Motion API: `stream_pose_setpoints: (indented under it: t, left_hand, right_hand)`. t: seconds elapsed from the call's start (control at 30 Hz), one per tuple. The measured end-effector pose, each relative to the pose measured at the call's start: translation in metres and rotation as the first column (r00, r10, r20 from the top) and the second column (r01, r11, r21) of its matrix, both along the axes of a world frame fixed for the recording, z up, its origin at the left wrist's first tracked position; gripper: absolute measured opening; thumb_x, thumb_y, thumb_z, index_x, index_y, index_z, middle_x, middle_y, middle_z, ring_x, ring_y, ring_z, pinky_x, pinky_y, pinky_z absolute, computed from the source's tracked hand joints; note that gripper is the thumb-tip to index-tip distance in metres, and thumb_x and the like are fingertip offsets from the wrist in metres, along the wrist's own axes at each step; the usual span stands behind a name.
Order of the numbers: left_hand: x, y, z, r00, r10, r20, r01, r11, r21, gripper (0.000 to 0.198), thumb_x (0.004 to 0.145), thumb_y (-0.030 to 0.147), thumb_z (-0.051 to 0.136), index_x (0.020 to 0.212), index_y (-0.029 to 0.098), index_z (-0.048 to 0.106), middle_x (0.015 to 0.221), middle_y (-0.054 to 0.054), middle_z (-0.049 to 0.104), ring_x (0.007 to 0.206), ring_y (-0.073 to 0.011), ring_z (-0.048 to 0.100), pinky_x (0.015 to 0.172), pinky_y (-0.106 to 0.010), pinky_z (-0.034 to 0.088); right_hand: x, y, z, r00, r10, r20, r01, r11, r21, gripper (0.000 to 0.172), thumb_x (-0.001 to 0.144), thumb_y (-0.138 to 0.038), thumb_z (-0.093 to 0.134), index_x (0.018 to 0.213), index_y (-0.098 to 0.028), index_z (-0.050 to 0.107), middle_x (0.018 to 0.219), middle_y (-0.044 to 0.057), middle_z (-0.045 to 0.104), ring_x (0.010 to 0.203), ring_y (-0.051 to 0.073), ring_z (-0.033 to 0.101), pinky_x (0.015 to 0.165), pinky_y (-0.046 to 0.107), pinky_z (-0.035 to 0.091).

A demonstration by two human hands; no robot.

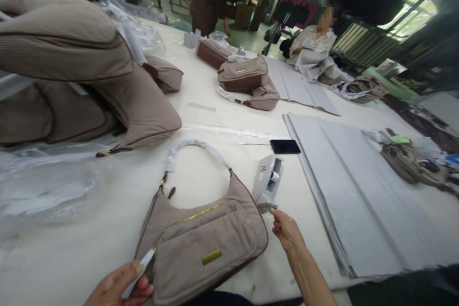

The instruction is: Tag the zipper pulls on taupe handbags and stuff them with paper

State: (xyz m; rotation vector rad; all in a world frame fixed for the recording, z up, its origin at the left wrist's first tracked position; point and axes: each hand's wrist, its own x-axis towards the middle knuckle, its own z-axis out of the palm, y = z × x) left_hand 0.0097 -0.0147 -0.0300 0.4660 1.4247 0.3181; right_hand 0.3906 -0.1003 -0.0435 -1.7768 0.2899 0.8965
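Note:
A taupe corduroy handbag (204,234) lies on the white table (71,248) in front of me, its handle wrapped in white foam. My left hand (120,289) pinches a small white strip at the bag's lower left corner. My right hand (285,229) reaches to the cutter end of a white tape dispenser (267,181) beside the bag's right edge, its fingertips pinched at the tape end.
A black phone (285,146) lies beyond the dispenser. Stacked grey paper sheets (358,191) cover the right. Piled bags (71,81) and clear plastic (43,186) fill the left. More bags (247,81) sit farther back. A seated person (315,43) works at the far end.

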Motion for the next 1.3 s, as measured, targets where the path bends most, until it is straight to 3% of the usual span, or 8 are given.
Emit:
stream_pose_setpoints:
  t: [0.23, 0.33, 0.4, 0.5, 0.6, 0.7, 0.93, 1.3]
  left_hand:
    - [0.008, 0.000, 0.025, 0.997, -0.025, 0.074, 0.016, 0.991, 0.130, 0.038, 0.063, 0.053, 0.063, 0.062, 0.017, 0.052, 0.056, 0.002, 0.059, 0.056, -0.0156, 0.061, 0.060, -0.029, 0.049]
    - [0.008, -0.002, 0.025, 0.998, -0.018, 0.067, 0.007, 0.986, 0.166, 0.033, 0.067, 0.049, 0.058, 0.065, 0.016, 0.050, 0.058, 0.001, 0.060, 0.056, -0.0146, 0.060, 0.059, -0.027, 0.047]
    - [0.009, -0.005, 0.025, 0.998, -0.017, 0.053, 0.006, 0.980, 0.197, 0.031, 0.070, 0.046, 0.056, 0.066, 0.016, 0.050, 0.058, 0.001, 0.060, 0.055, -0.0138, 0.060, 0.058, -0.026, 0.046]
    - [0.010, -0.007, 0.026, 0.999, -0.015, 0.040, 0.006, 0.973, 0.229, 0.028, 0.072, 0.043, 0.053, 0.066, 0.017, 0.048, 0.055, 0.002, 0.059, 0.053, -0.0130, 0.059, 0.056, -0.024, 0.045]
    - [0.010, -0.008, 0.025, 0.999, 0.002, 0.047, -0.013, 0.970, 0.243, 0.028, 0.073, 0.044, 0.053, 0.068, 0.017, 0.048, 0.054, 0.002, 0.058, 0.052, -0.0128, 0.059, 0.055, -0.024, 0.045]
    - [0.009, -0.008, 0.024, 0.998, 0.015, 0.060, -0.029, 0.969, 0.246, 0.028, 0.074, 0.044, 0.052, 0.069, 0.017, 0.049, 0.053, 0.002, 0.059, 0.051, -0.0128, 0.058, 0.054, -0.024, 0.045]
    - [0.006, -0.007, 0.022, 0.997, -0.005, 0.073, -0.015, 0.960, 0.280, 0.022, 0.077, 0.037, 0.050, 0.069, 0.017, 0.048, 0.053, 0.001, 0.059, 0.051, -0.0137, 0.058, 0.054, -0.024, 0.045]
    - [-0.003, -0.007, 0.023, 0.988, -0.129, 0.081, 0.088, 0.917, 0.388, 0.025, 0.082, 0.039, 0.046, 0.073, 0.017, 0.052, 0.062, -0.001, 0.061, 0.062, -0.0150, 0.058, 0.061, -0.024, 0.043]
  right_hand:
    - [-0.003, -0.023, 0.016, 0.980, -0.030, 0.199, 0.052, 0.993, -0.107, 0.042, 0.037, -0.032, 0.080, 0.072, -0.016, 0.062, 0.064, -0.005, 0.055, 0.047, 0.004, 0.041, 0.040, 0.015, 0.036]
    - [-0.030, 0.001, 0.056, 0.967, 0.236, 0.093, -0.237, 0.971, 0.005, 0.045, 0.040, -0.038, 0.081, 0.075, -0.015, 0.066, 0.074, -0.002, 0.057, 0.049, 0.004, 0.040, 0.043, 0.018, 0.038]
    - [-0.069, 0.029, 0.082, 0.864, 0.504, -0.024, -0.502, 0.863, 0.056, 0.041, 0.046, -0.041, 0.080, 0.074, -0.014, 0.066, 0.065, -0.001, 0.054, 0.044, 0.004, 0.032, 0.037, 0.019, 0.029]
    - [-0.139, 0.074, 0.103, 0.530, 0.836, -0.140, -0.832, 0.545, 0.103, 0.035, 0.051, -0.042, 0.077, 0.064, -0.013, 0.063, 0.048, -0.005, 0.040, 0.040, 0.003, 0.025, 0.037, 0.018, 0.018]
    - [-0.194, 0.105, 0.100, 0.260, 0.953, -0.154, -0.945, 0.284, 0.163, 0.029, 0.054, -0.040, 0.072, 0.058, -0.015, 0.059, 0.044, -0.007, 0.035, 0.039, 0.003, 0.023, 0.037, 0.019, 0.015]
    - [-0.221, 0.116, 0.090, 0.137, 0.983, -0.122, -0.979, 0.153, 0.138, 0.025, 0.058, -0.037, 0.067, 0.055, -0.015, 0.056, 0.042, -0.007, 0.034, 0.040, 0.004, 0.022, 0.038, 0.020, 0.014]
    - [-0.236, 0.119, 0.065, 0.009, 0.998, -0.058, -1.000, 0.010, 0.008, 0.021, 0.062, -0.029, 0.058, 0.049, -0.015, 0.050, 0.043, -0.006, 0.036, 0.043, 0.006, 0.027, 0.042, 0.021, 0.019]
    - [-0.240, 0.125, 0.049, -0.067, 0.997, -0.030, -0.966, -0.072, -0.249, 0.018, 0.057, -0.016, 0.056, 0.041, -0.015, 0.047, 0.039, -0.007, 0.035, 0.042, 0.005, 0.029, 0.040, 0.019, 0.019]
